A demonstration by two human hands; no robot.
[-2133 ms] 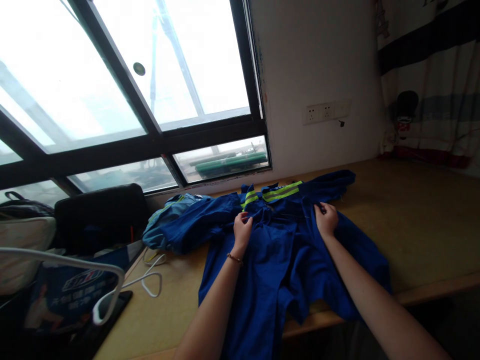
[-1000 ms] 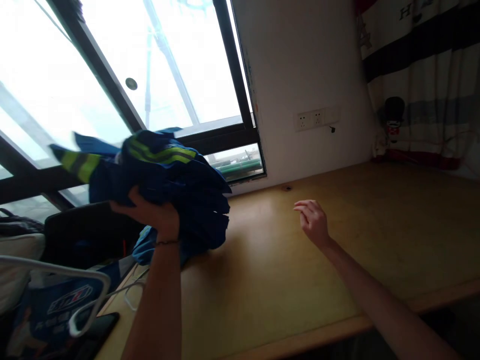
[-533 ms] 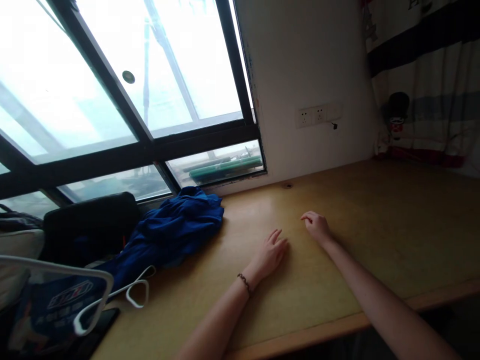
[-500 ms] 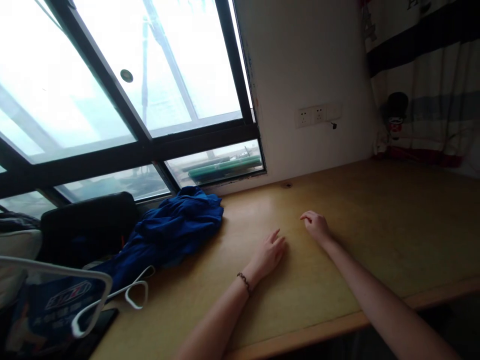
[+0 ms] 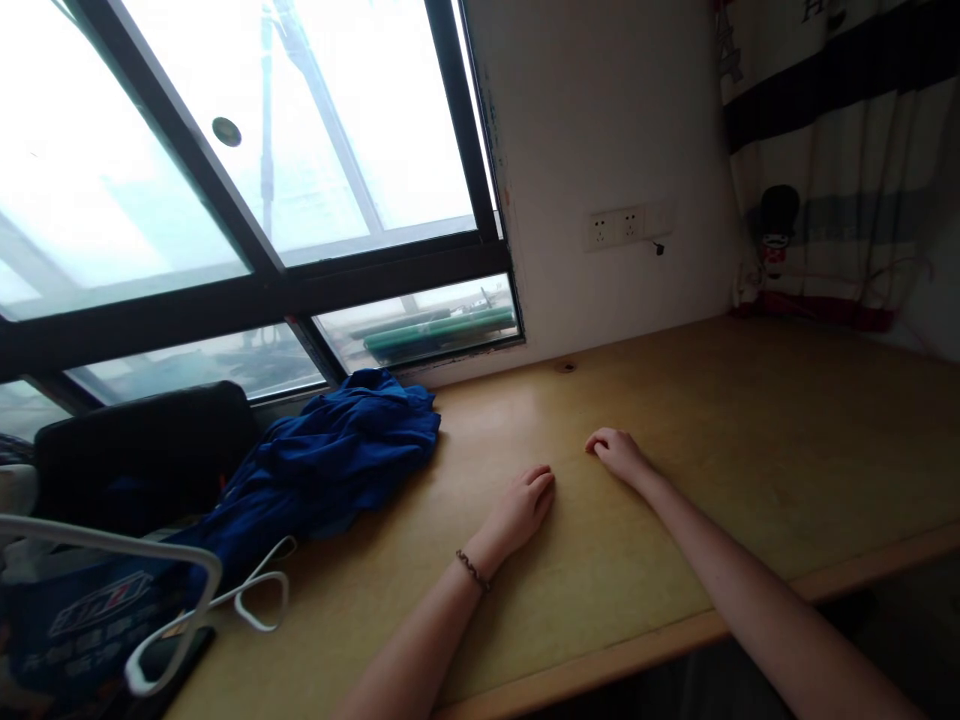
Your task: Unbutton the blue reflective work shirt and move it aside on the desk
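Blue cloth lies crumpled in a loose heap: the garment is on the left part of the table, just below the window and beside a black case. One end trails down towards a printed bag with pale lettering. My left hand rests palm down on the wood, its fingers nearly straight and close together, gripping nothing. A dark bracelet circles that wrist. My right hand is near it but apart, a little farther from me; the fingers there bend loosely inward, partway open, and I see nothing in them. Neither hand touches the garment; the left one is closer to it. Nearer to me than the heap, a white cable loops on the table. Behind, a socket plate sits on the wall, and a striped curtain hangs at far right.
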